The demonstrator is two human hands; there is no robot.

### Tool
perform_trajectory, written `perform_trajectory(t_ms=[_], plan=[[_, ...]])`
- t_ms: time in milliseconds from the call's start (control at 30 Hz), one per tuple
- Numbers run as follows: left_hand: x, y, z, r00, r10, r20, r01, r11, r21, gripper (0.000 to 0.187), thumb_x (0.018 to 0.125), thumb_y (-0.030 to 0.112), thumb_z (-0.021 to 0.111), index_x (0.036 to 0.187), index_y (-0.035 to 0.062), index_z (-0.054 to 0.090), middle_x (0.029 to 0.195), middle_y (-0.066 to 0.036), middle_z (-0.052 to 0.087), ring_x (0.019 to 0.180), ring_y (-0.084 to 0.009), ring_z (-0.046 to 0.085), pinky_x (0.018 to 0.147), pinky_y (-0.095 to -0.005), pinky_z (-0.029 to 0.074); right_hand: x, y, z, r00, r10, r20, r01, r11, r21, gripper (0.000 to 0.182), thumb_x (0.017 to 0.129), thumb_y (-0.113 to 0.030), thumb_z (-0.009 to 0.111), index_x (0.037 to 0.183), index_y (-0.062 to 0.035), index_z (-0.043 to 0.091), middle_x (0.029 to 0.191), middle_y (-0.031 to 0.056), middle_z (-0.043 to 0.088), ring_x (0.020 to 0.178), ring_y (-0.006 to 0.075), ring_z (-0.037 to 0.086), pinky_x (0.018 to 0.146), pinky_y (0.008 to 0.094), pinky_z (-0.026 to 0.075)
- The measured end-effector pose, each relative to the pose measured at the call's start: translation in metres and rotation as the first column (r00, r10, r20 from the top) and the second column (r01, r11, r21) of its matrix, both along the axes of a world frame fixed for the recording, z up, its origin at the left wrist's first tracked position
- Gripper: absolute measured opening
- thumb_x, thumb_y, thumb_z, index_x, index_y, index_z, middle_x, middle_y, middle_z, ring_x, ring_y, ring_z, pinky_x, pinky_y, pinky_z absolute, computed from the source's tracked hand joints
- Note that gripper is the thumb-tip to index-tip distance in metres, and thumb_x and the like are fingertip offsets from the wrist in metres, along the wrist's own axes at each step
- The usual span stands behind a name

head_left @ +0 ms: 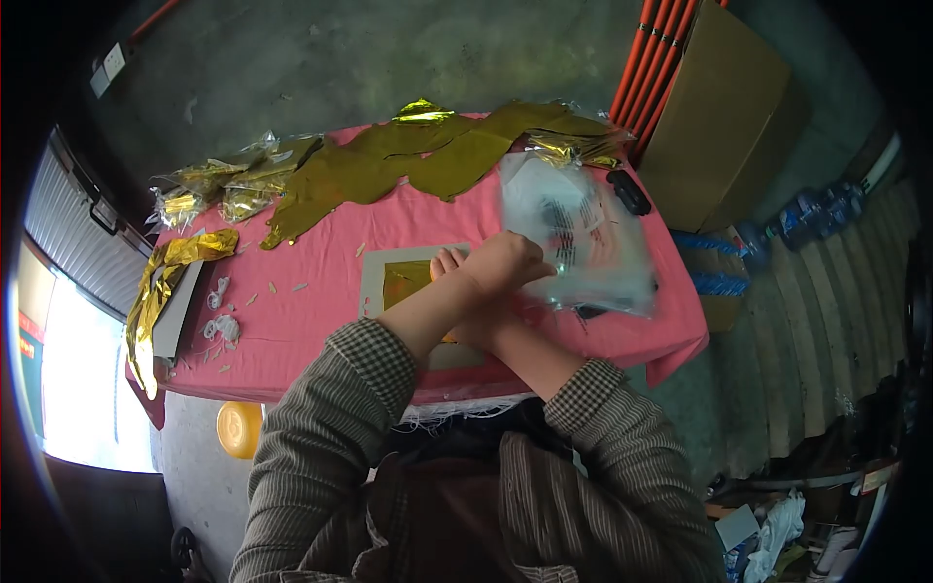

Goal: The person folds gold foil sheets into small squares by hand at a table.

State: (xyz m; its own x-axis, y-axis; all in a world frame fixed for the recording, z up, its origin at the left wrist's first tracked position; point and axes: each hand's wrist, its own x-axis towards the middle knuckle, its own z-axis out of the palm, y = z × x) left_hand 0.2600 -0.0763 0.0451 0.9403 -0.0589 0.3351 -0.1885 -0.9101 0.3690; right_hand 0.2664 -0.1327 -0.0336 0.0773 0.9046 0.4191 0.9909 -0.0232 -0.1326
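My forearms are crossed, the left one over the right. My left hand [505, 260] is closed, at the near left edge of a clear plastic bag [612, 255] with dark print. What its fingers hold, if anything, I cannot make out. Partly hidden under my left wrist, my right hand [450, 264] has its visible fingers stretched out over gold foil [403, 280]. This foil lies on a grey board [373, 264], mostly covered by my arms.
The pink cloth [321, 291] covers the table. Large gold foil sheets [360, 170] and bagged foil [262, 180] lie along the back. A black object [629, 192] rests at right, white string [222, 328] at left. A cardboard box [724, 117] stands behind.
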Motion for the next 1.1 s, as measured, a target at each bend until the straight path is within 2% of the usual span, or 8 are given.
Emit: perform_trajectory(t_ms=[67,167,267,400,767,933,1000,1100], plan=[[-0.007,0.003,0.006,1.0,0.019,-0.006,-0.02,0.954,-0.298,0.016,0.078,0.018,0.065,0.078,0.0018,0.066,0.07,-0.011,0.064,0.064,-0.0293,0.062,0.064,-0.0332,0.05,-0.002,-0.001,0.002,0.999,0.02,-0.032,-0.019,0.999,0.032,0.063,0.088,-0.033,0.039,0.132,0.0111,0.029,0.138,0.0292,0.029,0.13,0.041,0.028,0.108,0.0492,0.019],[-0.021,0.018,0.013,0.985,0.169,0.022,-0.139,0.874,-0.465,0.013,0.078,0.012,0.064,0.084,0.0014,0.066,0.077,-0.01,0.066,0.068,-0.0248,0.063,0.065,-0.0315,0.05,-0.004,-0.004,0.021,0.976,0.03,-0.217,-0.058,0.991,-0.123,0.062,0.088,-0.032,0.043,0.131,0.0107,0.032,0.137,0.0289,0.032,0.13,0.0403,0.029,0.109,0.0472,0.02],[-0.066,0.05,0.035,0.937,0.262,0.23,-0.142,0.89,-0.434,0.012,0.078,0.008,0.064,0.088,0.0018,0.066,0.083,-0.01,0.066,0.072,-0.0216,0.063,0.067,-0.0315,0.051,-0.007,-0.001,0.018,0.993,-0.043,-0.112,0.033,0.996,-0.088,0.059,0.089,-0.033,0.045,0.129,0.0092,0.036,0.136,0.0276,0.035,0.129,0.0392,0.029,0.109,0.0451,0.021],[-0.161,0.09,0.062,0.841,0.344,0.418,-0.367,0.93,-0.028,0.009,0.075,0.005,0.067,0.083,0.0017,0.064,0.086,-0.01,0.064,0.082,-0.0242,0.062,0.072,-0.0335,0.049,-0.007,0.001,0.02,0.991,-0.068,-0.114,0.055,0.992,-0.115,0.059,0.09,-0.036,0.044,0.13,0.0063,0.037,0.138,0.0245,0.034,0.131,0.0357,0.027,0.109,0.043,0.019],[-0.337,0.132,0.028,0.817,0.504,-0.279,-0.484,0.864,0.142,0.022,0.068,0.004,0.07,0.09,0.0048,0.066,0.097,-0.01,0.064,0.097,-0.0265,0.058,0.085,-0.0369,0.046,-0.008,0.0,0.026,0.983,-0.15,-0.11,0.121,0.965,-0.231,0.061,0.09,-0.037,0.043,0.136,0.0013,0.031,0.143,0.0184,0.029,0.135,0.0299,0.023,0.11,0.0442,0.017],[-0.339,0.116,0.053,0.69,0.62,-0.372,-0.508,0.782,0.361,0.046,0.065,0.008,0.073,0.109,0.0085,0.062,0.123,-0.013,0.053,0.12,-0.0301,0.044,0.103,-0.04,0.035,-0.007,-0.001,0.025,0.987,-0.131,-0.09,0.108,0.968,-0.225,0.06,0.091,-0.036,0.042,0.136,0.0015,0.031,0.143,0.0185,0.029,0.135,0.0301,0.023,0.109,0.0438,0.017],[-0.322,0.105,0.055,0.78,0.502,-0.374,-0.475,0.863,0.169,0.049,0.065,0.009,0.073,0.113,0.0083,0.06,0.127,-0.016,0.049,0.121,-0.0318,0.043,0.103,-0.0409,0.034,-0.008,-0.001,0.027,0.988,-0.138,-0.077,0.116,0.966,-0.233,0.059,0.091,-0.036,0.041,0.136,0.0016,0.031,0.143,0.0186,0.029,0.135,0.0302,0.023,0.11,0.0426,0.017],[-0.28,0.085,0.03,0.869,0.415,-0.27,-0.415,0.908,0.061,0.043,0.082,0.025,0.062,0.12,0.0051,0.054,0.131,-0.017,0.046,0.126,-0.0324,0.037,0.104,-0.0412,0.031,-0.009,-0.001,0.03,0.987,-0.14,-0.082,0.116,0.963,-0.243,0.059,0.092,-0.036,0.041,0.136,0.0015,0.031,0.143,0.0186,0.029,0.134,0.0302,0.024,0.109,0.0418,0.018]])
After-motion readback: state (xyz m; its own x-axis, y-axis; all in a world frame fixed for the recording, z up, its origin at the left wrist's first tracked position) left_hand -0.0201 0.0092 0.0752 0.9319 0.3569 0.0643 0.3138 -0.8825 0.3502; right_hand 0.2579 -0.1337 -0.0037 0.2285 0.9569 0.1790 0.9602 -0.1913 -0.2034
